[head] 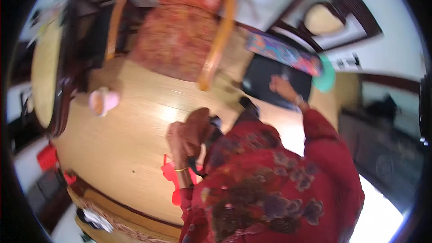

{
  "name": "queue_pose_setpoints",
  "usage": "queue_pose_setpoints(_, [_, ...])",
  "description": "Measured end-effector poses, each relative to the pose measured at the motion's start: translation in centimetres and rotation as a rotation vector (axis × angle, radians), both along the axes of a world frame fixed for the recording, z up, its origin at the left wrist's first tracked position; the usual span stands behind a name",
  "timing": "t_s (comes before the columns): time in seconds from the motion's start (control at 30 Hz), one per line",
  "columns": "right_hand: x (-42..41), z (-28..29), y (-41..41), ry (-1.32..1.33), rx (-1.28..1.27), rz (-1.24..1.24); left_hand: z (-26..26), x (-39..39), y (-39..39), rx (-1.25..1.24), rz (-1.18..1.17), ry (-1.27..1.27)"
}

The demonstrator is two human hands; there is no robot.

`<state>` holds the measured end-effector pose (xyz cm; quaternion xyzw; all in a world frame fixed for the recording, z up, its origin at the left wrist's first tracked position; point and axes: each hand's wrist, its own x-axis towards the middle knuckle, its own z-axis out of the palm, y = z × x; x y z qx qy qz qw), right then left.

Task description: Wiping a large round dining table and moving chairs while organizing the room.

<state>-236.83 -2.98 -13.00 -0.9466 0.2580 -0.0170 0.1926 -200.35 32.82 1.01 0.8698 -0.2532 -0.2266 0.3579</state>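
My left hand (pixel 177 141), with a yellow bangle at the wrist, holds a brown item (pixel 196 128), perhaps a bag or a cap. A black strap hangs beside it. My right hand (pixel 280 86) reaches out over a flat black surface (pixel 258 77) at the upper right, its fingers curled; blur hides whether it touches the surface or holds anything small. A colourful patterned cloth (pixel 283 54) lies along the far edge of that surface, with a green round item (pixel 325 74) at its right end.
An armchair with curved wooden arms and a red patterned seat (pixel 175 40) stands ahead. A pink bin (pixel 105 101) is on the wooden floor (pixel 118 148), near a table (pixel 47 71) at left. Red items (pixel 173 179) lie under my left forearm. A wooden bench (pixel 128 222) stands at lower left.
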Motion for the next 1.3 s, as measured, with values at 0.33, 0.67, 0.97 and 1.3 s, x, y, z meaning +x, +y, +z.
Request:
queue_pose_setpoints(0.33, [34.2, 16.3, 24.2, -0.154, 2.199, -0.365, 11.4, 8.5, 1.9, -0.729, 0.252, 0.822])
queue_pose_setpoints(0.67, [52.1, 25.3, 24.9, -0.124, 1.769, 0.048, 9.9, 24.2, 1.8, -0.886, 0.534, 0.135])
queue_pose_setpoints(0.97, [75.3, 27.1, 15.6, -0.597, 1.463, -0.019, 0.7, 47.8, 6.8, -0.505, 0.699, -0.07])
queue_pose_setpoints(1.3, [114.7, 33.1, 10.5, -0.513, 0.721, 0.39, -6.0, 53.0, 20.9, -0.257, 0.907, 0.325])
